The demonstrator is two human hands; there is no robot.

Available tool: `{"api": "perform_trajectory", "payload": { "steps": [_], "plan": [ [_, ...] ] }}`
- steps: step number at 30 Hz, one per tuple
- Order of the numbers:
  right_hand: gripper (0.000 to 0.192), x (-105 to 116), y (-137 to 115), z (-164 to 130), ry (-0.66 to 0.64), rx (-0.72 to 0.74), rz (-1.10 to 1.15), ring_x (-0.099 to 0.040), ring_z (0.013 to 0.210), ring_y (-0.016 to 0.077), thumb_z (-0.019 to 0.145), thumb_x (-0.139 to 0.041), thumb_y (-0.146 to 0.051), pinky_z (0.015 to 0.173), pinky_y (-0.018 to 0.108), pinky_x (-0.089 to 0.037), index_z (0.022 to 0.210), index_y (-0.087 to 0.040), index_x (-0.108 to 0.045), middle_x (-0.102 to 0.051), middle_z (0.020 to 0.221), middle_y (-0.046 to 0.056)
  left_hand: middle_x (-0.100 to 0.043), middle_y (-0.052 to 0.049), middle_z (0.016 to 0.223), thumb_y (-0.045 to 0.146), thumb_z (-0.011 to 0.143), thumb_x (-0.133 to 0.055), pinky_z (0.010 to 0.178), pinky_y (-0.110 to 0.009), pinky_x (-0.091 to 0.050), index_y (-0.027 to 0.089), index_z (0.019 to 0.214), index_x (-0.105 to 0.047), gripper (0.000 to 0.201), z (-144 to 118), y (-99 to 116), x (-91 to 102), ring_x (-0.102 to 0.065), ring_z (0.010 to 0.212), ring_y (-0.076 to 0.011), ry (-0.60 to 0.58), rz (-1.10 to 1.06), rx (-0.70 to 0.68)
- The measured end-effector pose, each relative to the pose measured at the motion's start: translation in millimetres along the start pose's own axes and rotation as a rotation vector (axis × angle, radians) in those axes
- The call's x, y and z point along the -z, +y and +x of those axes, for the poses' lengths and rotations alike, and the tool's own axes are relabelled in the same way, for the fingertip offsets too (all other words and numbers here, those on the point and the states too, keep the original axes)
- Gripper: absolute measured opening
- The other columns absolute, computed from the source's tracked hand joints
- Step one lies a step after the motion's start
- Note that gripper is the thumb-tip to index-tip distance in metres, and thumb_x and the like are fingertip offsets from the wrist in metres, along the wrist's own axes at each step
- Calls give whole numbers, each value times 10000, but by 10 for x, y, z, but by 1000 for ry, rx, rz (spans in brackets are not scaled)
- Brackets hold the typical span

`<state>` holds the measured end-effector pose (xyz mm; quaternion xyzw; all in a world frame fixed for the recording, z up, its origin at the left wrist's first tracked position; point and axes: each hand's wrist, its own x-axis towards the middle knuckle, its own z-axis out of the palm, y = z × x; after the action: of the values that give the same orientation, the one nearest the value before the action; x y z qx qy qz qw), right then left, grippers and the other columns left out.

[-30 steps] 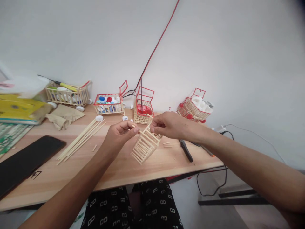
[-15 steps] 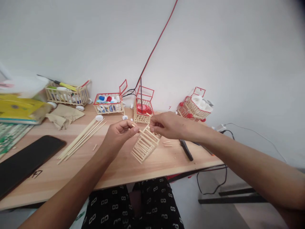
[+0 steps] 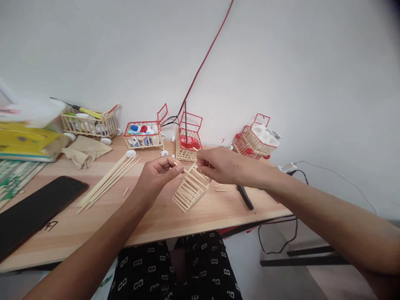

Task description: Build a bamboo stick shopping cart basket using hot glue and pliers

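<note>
Assembly step in hand: left hand (image 3: 158,175) and right hand (image 3: 218,166) each pinch the stick basket frame (image 3: 189,192) above the worktop (image 3: 150,216), apparently seating a top rail.

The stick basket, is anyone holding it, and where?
Both hands hold the stick basket above the table: the left hand and right hand each pinch a stick at its upper end.

Black phone (image 3: 34,208) cut off at left edge.
</note>
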<state>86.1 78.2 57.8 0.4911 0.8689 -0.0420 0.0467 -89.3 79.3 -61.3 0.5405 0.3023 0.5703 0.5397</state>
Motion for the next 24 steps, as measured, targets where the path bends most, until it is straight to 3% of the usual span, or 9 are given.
{"api": "perform_trajectory", "payload": {
  "steps": [24],
  "plan": [
    [95,5,-36,-62,51,-75,-9,-440,581,114,839,-512,-243,526,256,-255,762,-188,-524,-598,714,22,-627,-6,774,321,766,-733,746,-246,-440,168,782,-666,168,16,-35,6,-565,759,-124,-16,-18,-9]
  ]
}}
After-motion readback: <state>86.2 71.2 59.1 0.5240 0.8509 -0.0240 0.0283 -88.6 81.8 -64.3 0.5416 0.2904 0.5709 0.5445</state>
